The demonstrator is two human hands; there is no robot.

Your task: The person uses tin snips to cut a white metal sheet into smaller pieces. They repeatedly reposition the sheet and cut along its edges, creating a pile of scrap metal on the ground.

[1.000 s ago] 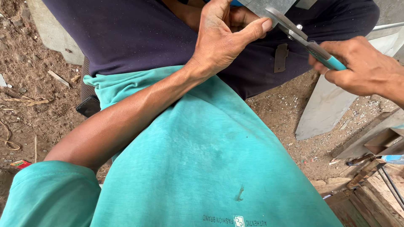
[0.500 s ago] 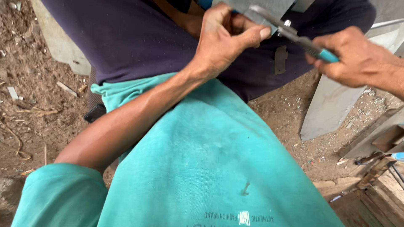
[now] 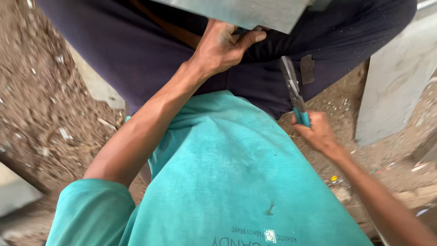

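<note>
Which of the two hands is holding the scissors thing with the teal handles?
The right hand, low at the right, grips the teal-handled metal snips. The left hand, higher up, grips the edge of the grey metal sheet instead.

light: soft, even daylight | shadows: faint | glare: none | blur: slight motion softness | edges: stretched

Grey metal sheet [image 3: 241, 11] flat, at top edge; teal-handled snips [image 3: 293, 93] upright below, blades up.
</note>
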